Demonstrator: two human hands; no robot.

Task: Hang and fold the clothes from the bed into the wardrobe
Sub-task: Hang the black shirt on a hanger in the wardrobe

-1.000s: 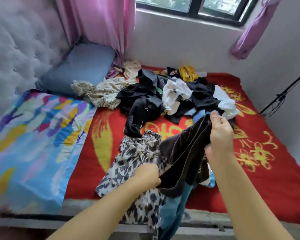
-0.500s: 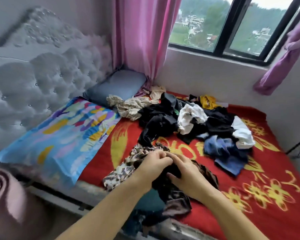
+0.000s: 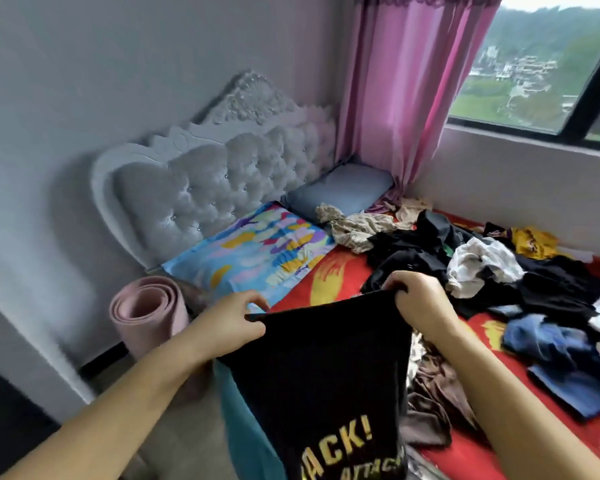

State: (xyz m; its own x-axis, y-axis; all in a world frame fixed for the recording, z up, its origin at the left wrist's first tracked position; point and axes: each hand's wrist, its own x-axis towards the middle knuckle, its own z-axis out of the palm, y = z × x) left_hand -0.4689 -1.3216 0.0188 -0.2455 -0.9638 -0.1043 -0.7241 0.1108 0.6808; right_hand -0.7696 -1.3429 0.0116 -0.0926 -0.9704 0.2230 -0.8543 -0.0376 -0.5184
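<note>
Lifted off the bed, black shirt now hangs stretched between pinching left hand and right hand.

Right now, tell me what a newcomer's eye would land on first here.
First, the black T-shirt with yellow lettering, held stretched low in the middle between the left hand and the right hand. Next, the heap of clothes on the red bedspread to the right, and the pink curtain above.

Two bare forearms and hands

The left hand and right hand wear no sleeves, gloves, rings or watch.
</note>
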